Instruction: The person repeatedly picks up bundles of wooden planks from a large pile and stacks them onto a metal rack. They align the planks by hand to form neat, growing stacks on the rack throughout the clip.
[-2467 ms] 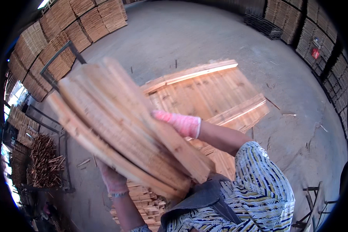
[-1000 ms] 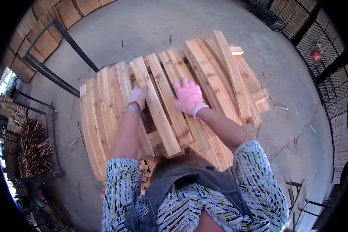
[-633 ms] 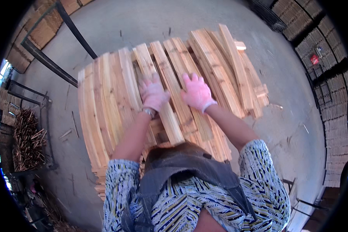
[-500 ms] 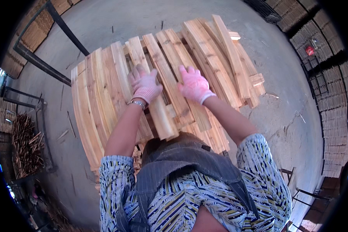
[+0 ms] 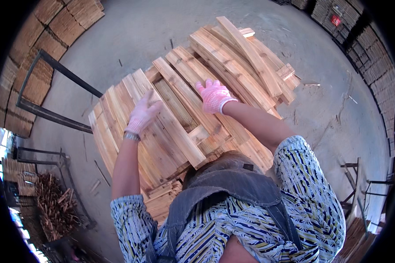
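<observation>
A layer of pale wooden boards tops a stack in front of me. My left hand (image 5: 143,115), in a pink-white knit glove, is over the left group of boards (image 5: 114,118), thumb and fingers apart. It is slightly blurred, so contact is hard to tell. Beside it, the rightmost board of that group (image 5: 173,125) lies tight against its neighbours. My right hand (image 5: 215,96), in a pink glove, rests on a board (image 5: 189,65) right of the middle with fingers spread. Between the hands, a narrower board (image 5: 186,92) borders a gap showing the lower layer (image 5: 173,105).
More boards (image 5: 232,61) lie at the right, one slanted (image 5: 252,57) across the others. A dark metal frame (image 5: 59,116) stands at the left of the stack. Scrap sticks (image 5: 55,206) fill a rack at lower left. Stacked timber (image 5: 368,57) lines the right side.
The board under my left hand has shifted left against the left group, widening the gap beside it. My left hand has moved left and off that board. My right hand stays near its place.
</observation>
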A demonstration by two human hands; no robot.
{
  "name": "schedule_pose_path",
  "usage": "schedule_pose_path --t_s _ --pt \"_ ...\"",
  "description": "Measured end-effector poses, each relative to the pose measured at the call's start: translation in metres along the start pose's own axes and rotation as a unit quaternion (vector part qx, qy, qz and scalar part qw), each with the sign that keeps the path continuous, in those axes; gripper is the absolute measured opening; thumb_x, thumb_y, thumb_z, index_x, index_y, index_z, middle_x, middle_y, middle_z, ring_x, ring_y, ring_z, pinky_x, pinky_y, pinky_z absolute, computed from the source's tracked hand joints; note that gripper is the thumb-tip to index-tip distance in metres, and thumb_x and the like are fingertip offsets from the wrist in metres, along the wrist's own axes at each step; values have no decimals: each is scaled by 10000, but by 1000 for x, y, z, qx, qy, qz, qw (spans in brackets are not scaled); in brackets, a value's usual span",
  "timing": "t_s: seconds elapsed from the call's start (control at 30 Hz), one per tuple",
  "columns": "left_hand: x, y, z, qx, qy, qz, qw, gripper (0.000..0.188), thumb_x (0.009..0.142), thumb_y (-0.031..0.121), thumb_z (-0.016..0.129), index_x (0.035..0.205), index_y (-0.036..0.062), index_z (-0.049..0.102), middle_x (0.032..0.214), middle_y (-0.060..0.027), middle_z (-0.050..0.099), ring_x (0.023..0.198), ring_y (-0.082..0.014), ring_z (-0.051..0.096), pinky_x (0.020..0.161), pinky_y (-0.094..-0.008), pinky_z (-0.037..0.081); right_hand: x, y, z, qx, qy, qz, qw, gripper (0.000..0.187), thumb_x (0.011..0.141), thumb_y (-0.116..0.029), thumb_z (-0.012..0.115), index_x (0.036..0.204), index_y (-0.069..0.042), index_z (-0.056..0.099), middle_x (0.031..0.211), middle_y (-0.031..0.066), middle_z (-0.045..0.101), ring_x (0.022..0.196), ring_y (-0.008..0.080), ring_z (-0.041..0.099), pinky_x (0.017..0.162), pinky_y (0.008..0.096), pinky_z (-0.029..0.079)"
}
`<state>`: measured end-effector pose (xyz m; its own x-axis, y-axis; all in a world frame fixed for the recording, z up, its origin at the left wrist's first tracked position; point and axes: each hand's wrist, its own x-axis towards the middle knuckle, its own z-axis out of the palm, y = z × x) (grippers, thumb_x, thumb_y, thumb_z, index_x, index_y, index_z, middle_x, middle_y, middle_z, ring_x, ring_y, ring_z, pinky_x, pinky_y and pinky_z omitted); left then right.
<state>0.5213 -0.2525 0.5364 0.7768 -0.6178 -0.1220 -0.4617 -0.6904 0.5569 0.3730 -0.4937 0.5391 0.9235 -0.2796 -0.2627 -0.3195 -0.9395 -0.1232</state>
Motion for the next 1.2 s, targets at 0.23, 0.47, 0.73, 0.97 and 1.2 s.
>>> schedule_pose_path --t_s 0.23,0.47,0.73,0.97,1.2 --pt "-66 -160 -67 99 263 -171 944 763 855 432 662 1422 -39 469 1367 -286 563 1292 -421 524 1100 -438 402 -12 -1 8 63 22 44 997 865 833 -212 640 1576 -98 211 1475 245 434 1371 410 425 1091 504 406" --pt "-97 -289 -76 -338 194 -266 882 723 887 383 695 1438 -14 449 1345 -192 584 1207 -325 594 1015 -434 482 5 -21 26 94 121 84 985 735 892 -309 618 1507 -43 317 1338 258 546 1294 400 496 1042 506 436" --pt "-75 -266 -86 -428 146 -272 850 664 866 202 738 1432 22 440 1290 -134 606 1099 -279 636 929 -433 538 25 -18 26 203 63 94 973 369 895 -226 563 1192 -9 595 1227 275 629 1124 404 641 944 492 526" --pt "-85 -281 -86 -461 127 -284 831 677 890 203 724 1465 22 414 1319 -147 604 1132 -277 631 963 -425 527 29 -6 -6 417 16 6 909 584 910 -395 585 1310 29 558 1203 276 661 1118 395 651 978 437 509" --pt "-78 -274 -89 -472 99 -281 830 664 908 189 717 1471 18 408 1335 -146 598 1149 -286 632 976 -436 528 59 -46 46 387 -38 3 921 1010 882 -605 619 1532 53 214 1400 280 543 1285 395 551 1077 415 438"
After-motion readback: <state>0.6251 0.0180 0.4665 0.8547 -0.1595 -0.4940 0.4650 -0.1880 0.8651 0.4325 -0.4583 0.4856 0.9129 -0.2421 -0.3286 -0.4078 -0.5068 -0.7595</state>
